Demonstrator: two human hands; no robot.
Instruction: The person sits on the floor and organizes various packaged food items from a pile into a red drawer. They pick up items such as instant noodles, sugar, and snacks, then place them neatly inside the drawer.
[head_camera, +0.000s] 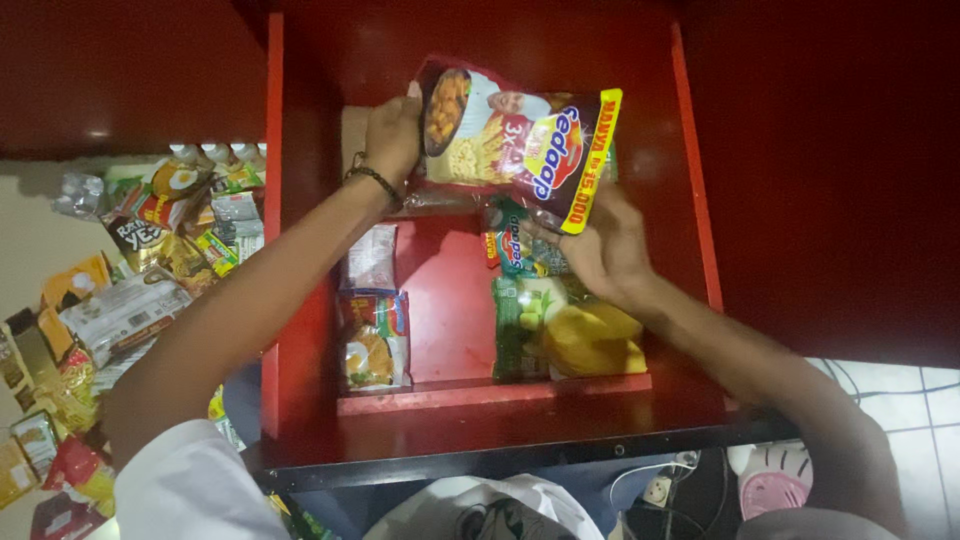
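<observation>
Head view, looking down into a red shelf (700, 180) with raised edges, kind of a display rack. Both hands are clamped on one big noodle pack (520, 140), dark maroon with a yellow strip down one side and a food photo on the front. The left hand (393, 135) pinches its upper left edge, fingers curled around it, and there's a dark bracelet (374, 182) on that wrist. The right hand (605, 250) grips the lower right corner from underneath, so the pack is held up tilted above the back of the shelf, not lying flat.

Under it, in the shelf, there's a small stack of noodle packets (374, 325) on the left, the front one showing a fried egg picture. On the right sits a green packet (520, 325) with a yellow packet (592, 340) just beside it, partly under the right wrist. A bare red strip runs between the two rows.

Off to the left, outside the shelf, is a messy pile of snack packets (130, 270). At the bottom edge there's a white plastic bag (480, 510).
</observation>
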